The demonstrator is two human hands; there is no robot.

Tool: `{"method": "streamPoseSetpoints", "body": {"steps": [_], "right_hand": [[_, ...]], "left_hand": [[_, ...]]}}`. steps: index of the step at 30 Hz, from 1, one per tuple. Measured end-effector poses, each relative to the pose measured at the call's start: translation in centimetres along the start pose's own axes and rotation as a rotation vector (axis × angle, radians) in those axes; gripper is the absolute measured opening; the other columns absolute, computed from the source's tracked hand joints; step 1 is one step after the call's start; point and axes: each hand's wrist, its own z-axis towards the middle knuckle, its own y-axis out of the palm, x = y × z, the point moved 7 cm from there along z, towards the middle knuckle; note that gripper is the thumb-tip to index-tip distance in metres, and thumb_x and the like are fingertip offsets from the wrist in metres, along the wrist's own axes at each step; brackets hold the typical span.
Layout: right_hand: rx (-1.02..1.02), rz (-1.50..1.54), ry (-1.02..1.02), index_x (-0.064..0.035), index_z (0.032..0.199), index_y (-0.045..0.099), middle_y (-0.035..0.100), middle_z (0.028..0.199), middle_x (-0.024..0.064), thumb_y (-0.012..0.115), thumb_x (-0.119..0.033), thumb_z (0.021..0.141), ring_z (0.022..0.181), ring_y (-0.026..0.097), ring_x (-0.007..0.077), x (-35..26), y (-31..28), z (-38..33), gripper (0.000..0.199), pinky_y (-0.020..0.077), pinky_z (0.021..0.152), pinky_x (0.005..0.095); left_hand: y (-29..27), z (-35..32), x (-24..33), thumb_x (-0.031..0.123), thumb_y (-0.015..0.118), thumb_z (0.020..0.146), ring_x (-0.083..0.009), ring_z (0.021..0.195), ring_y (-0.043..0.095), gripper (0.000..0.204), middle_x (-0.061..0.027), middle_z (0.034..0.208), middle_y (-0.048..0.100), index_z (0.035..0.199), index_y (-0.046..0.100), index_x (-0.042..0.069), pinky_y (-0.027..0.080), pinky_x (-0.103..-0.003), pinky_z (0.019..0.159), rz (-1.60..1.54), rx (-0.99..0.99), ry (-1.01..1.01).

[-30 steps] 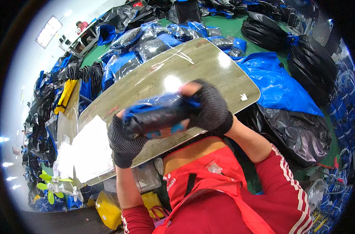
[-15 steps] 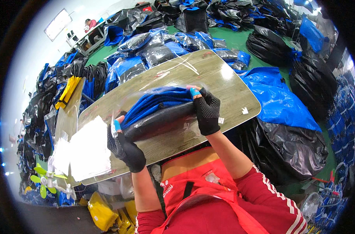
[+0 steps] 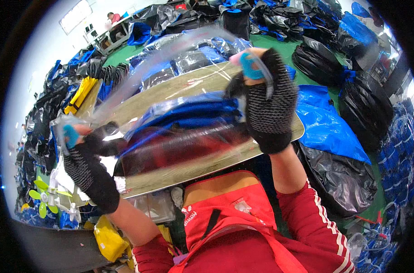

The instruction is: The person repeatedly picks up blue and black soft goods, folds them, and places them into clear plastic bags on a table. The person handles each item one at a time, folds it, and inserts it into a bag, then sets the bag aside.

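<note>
A clear plastic bag (image 3: 141,67) is stretched between my two hands, its upper edge bowed outward and blurred by motion. Inside or behind its film lies a folded blue and black tarp-like bundle (image 3: 188,113), blue layers on top and shiny black below. My left hand (image 3: 91,168), in a black dotted fingerless glove with blue tape on the thumb, is closed on the bag's left corner. The right hand (image 3: 271,102), gloved and taped likewise, pinches the film at the right corner. Both hands are raised above the table (image 3: 207,166).
White sheets (image 3: 70,179) lie at the table's left end. Blue and black sacks (image 3: 330,127) are heaped to the right, with more packed bundles (image 3: 188,61) beyond the table. A green fan (image 3: 44,198) stands lower left, near yellow bundles (image 3: 110,239). A person (image 3: 113,20) sits far off.
Both hands have risen and spread apart, the left going left and the right going right. The bag's film has been pulled up into a wide arc over the bundle.
</note>
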Motion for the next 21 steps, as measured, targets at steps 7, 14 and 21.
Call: {"method": "streamPoseSetpoints", "body": {"steps": [7, 14, 21], "right_hand": [[-0.555, -0.273, 0.381, 0.0021, 0.105, 0.059, 0.063, 0.069, 0.0134, 0.055, -0.013, 0.089, 0.059, 0.063, 0.0178, 14.3, 5.0, -7.5, 0.022, 0.0498, 0.055, 0.0323], [-0.068, -0.094, 0.992, 0.0008, 0.117, 0.053, 0.068, 0.087, 0.0106, 0.073, -0.012, 0.077, 0.080, 0.064, 0.0214, 28.8, 4.3, -17.3, 0.046, 0.0515, 0.077, 0.0327], [-0.626, -0.091, -0.043, -0.0124, 0.097, 0.066, 0.066, 0.091, 0.0113, 0.063, -0.008, 0.075, 0.089, 0.062, 0.0322, 15.2, 17.3, -10.6, 0.023, 0.0500, 0.077, 0.0418]], "left_hand": [[7.9, -4.6, -12.6, 0.036, 0.047, 0.100, -0.0162, 0.056, 0.064, 0.034, -0.0094, 0.079, 0.068, 0.097, 0.064, 0.007, 0.049, -0.026, 0.050, -0.245, -0.482, -0.445], [9.9, -14.2, -33.4, 0.042, 0.044, 0.099, -0.0248, 0.084, 0.067, 0.048, -0.0151, 0.098, 0.067, 0.109, 0.061, -0.002, 0.055, -0.037, 0.076, -0.481, -0.409, -1.037], [10.6, -12.6, -28.5, 0.027, 0.058, 0.093, -0.0258, 0.091, 0.068, 0.031, -0.0137, 0.098, 0.068, 0.108, 0.062, 0.000, 0.058, -0.040, 0.079, -0.701, -0.435, -1.121]]}}
